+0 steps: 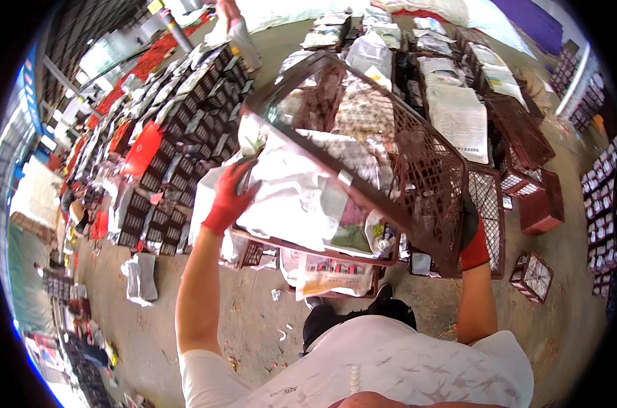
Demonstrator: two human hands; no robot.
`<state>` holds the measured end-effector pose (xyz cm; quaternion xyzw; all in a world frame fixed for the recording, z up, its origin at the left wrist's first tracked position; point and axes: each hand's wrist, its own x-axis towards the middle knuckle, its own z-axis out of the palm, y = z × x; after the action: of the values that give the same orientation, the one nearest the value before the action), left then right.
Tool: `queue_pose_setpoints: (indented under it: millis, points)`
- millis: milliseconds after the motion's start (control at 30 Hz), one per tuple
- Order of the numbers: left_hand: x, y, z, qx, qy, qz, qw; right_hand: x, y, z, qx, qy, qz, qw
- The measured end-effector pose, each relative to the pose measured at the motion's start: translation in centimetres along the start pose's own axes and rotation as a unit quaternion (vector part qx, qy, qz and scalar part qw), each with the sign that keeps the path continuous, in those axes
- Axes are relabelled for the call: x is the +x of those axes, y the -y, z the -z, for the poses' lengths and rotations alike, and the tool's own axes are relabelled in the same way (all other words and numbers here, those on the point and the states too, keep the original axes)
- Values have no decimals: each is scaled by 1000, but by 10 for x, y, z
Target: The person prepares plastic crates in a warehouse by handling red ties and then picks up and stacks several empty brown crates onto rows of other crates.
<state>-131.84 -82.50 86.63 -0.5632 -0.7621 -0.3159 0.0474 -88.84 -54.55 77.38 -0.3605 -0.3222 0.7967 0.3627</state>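
Note:
A brown plastic mesh crate (431, 163) is held tilted above a stack of crates. My right hand (474, 237), in a red and dark glove, grips its right end; the fingers are partly hidden by the crate wall. Below and left of it, my left hand (233, 194), gloved the same way, has its fingers spread at the edge of a white plastic sack (283, 186). That sack covers the top crate of the stack before me. At the crate's near right corner, green and purple wrapping (357, 232) shows. Beneath sits a lower crate with a printed sack (334, 275) over it.
Rows of crates topped with white sacks (456, 112) extend ahead. More stacks (186, 117) stand left, with a red sheet (142, 150). A small crate (532, 277) is on the concrete floor (160, 316) at right, a white sack (140, 278) at left. A person (239, 35) stands beyond.

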Motion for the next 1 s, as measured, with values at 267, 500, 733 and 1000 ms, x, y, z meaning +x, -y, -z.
queue_pose_setpoints:
  millis: [267,500,733,1000]
  points:
    - [87,37,-93,149,215,-163,951,-33,-29,-72,-29,-63,185,980]
    - [88,45,-109,135,250,-189,940,4,-28,-124,-23,-74,126,989]
    - [74,58,-118,94,244,-136,956,96,-17,-158,-290,-56,176,939]
    - [65,129,-196,155,62,-197,966,117,-64,-165,-634,167,410,634]
